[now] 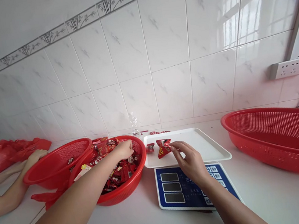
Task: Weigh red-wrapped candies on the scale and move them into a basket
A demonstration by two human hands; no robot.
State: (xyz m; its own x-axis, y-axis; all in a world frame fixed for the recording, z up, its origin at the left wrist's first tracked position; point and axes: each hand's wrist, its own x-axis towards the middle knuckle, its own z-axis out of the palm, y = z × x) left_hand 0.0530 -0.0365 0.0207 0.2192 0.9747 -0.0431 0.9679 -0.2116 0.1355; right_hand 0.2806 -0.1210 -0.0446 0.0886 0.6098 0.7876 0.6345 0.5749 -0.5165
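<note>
My right hand [189,158] pinches the edge of a small red packet [163,149] over the white tray [208,152] of a weighing scale. A smaller red wrapped piece [150,148] lies at the tray's left edge. Below my right forearm is the scale's blue panel [188,182] with three dark displays and keys. My left hand [125,150] is closed above the right part of a red basket [127,193] full of small red wrapped packets [120,173]; its fingertips are hidden, so what it holds cannot be made out.
Left of the full basket stands another red basket [41,173], beside another person's arms [13,194] and a red plastic bag [8,154]. A large red basket [276,142] stands at the right. A clear plastic piece [133,123] is by the tiled wall, below a power strip [292,68].
</note>
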